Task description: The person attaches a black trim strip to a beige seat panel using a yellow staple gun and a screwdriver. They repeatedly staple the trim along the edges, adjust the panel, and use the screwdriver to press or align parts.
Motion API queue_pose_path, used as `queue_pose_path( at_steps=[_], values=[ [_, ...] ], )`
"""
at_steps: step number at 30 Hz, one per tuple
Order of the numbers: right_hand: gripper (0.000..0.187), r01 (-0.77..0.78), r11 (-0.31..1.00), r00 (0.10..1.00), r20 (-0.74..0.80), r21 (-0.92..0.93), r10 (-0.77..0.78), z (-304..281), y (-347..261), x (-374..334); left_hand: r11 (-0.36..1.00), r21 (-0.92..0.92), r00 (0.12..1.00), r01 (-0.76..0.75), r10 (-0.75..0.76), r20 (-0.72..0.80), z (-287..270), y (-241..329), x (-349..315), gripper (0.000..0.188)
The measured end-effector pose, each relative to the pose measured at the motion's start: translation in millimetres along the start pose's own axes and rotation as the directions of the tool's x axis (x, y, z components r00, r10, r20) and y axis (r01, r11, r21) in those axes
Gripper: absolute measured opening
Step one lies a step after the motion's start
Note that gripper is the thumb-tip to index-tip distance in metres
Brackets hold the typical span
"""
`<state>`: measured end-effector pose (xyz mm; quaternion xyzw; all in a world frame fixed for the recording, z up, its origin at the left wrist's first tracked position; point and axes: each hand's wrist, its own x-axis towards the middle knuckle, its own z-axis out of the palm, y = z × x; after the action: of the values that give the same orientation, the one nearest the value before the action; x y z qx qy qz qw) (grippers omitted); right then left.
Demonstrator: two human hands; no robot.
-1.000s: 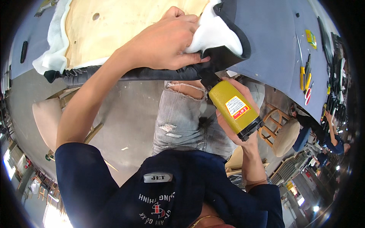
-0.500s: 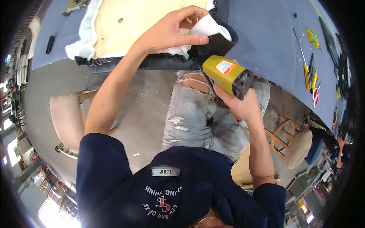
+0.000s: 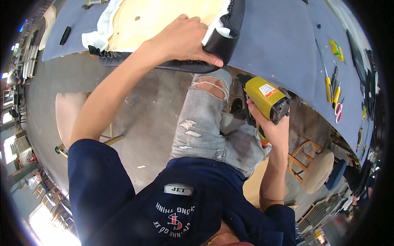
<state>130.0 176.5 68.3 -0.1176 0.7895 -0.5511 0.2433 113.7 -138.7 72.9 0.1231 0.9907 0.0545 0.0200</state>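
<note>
A cushion panel with a pale wooden board (image 3: 152, 24) lies at the table's near edge, underside up. White padding (image 3: 98, 39) and a black cover (image 3: 223, 43), which looks like leather, wrap its edges. My left hand (image 3: 180, 39) is closed over the panel's near right corner, thumb pressed on the folded black cover; its other fingertips are partly hidden. Held in my right hand (image 3: 273, 129) is a yellow staple gun (image 3: 264, 92), just off the table edge. Its nose points toward the corner but stays apart from it.
On the blue-grey table (image 3: 279, 45) lie a screwdriver (image 3: 328, 88), red-handled scissors (image 3: 338, 112), a small yellow-green box (image 3: 336, 50) and a black cylinder (image 3: 65, 35). Another yellow tool (image 3: 93, 3) is at the far left. Chairs (image 3: 318, 172) stand on the floor.
The staple gun has drawn back from the corner, toward the lower right. My left hand has folded the black cover down over the white padding and now presses on it.
</note>
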Motion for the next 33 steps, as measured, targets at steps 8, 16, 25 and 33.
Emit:
queue_pose_path(
  at_steps=[8, 16, 25, 33],
  values=[
    [0.067, 0.184, 0.981, 0.977, 0.125, -0.059, -0.176, 25.6, -2.7, 11.3, 0.921, -0.346, 0.946, -0.177, 0.062, -0.319, 62.1, -39.5, -0.1, 0.078],
    [0.068, 0.3, 0.934, 0.948, 0.172, -0.195, -0.268, 52.8, -3.7, 29.6, 0.834, -0.419, 0.908, -0.359, 0.208, -0.364, 63.0, -43.9, 6.7, 0.042],
    [0.067, 0.3, 0.936, 0.937, 0.239, -0.184, -0.253, 56.7, -7.6, 51.8, 0.843, -0.395, 0.901, -0.366, 0.214, -0.379, 65.3, -39.7, 9.7, 0.041],
    [0.069, 0.378, 0.918, 0.911, 0.227, -0.123, -0.344, 56.8, -12.4, 54.5, 0.735, -0.647, 0.932, -0.205, -0.055, -0.359, 57.4, -44.9, 0.1, 0.042]
  ],
)
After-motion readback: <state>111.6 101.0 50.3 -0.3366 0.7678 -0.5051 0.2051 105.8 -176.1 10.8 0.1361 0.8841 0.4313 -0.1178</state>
